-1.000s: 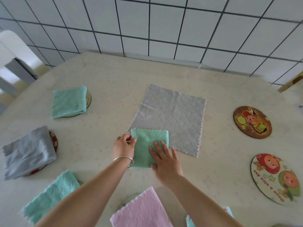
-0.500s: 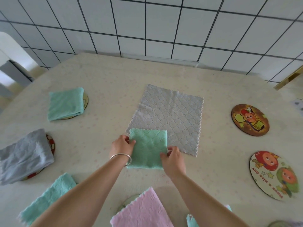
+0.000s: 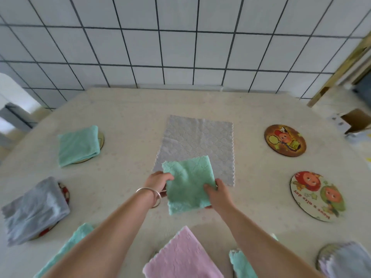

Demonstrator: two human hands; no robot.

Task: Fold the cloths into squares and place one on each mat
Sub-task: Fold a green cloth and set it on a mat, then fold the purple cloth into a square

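Both hands on the green square (image 3: 187, 186), mid-worktop, nearer my edge. Left hand (image 3: 157, 182) pinches its left side, fingers curled onto the cloth; right hand (image 3: 217, 194) grips the right side, thumb on top. The square looks lifted off the worktop, its far corner overlapping the near edge of the flat grey cloth (image 3: 197, 141), which lies unfolded at centre.

Done, as far as I can judge: toward the left edge, a green cloth (image 3: 78, 145) sits folded on a mat, and a grey cloth (image 3: 34, 211) covers most of another, loosely bunched rather than square. At the near right corner, a pale cloth (image 3: 345, 259) rests on a mat. Along the near edge, the pink cloth (image 3: 180, 257) seems to cover a mat, though it is partly cut off.

Left: the two cartoon mats by the right edge, far one (image 3: 285, 140) and near one (image 3: 317, 195), are bare. I take the square in hand as bound for one of them. The flat grey cloth awaits folding. More green pieces (image 3: 66, 251) at the near edge are cropped; status unclear.
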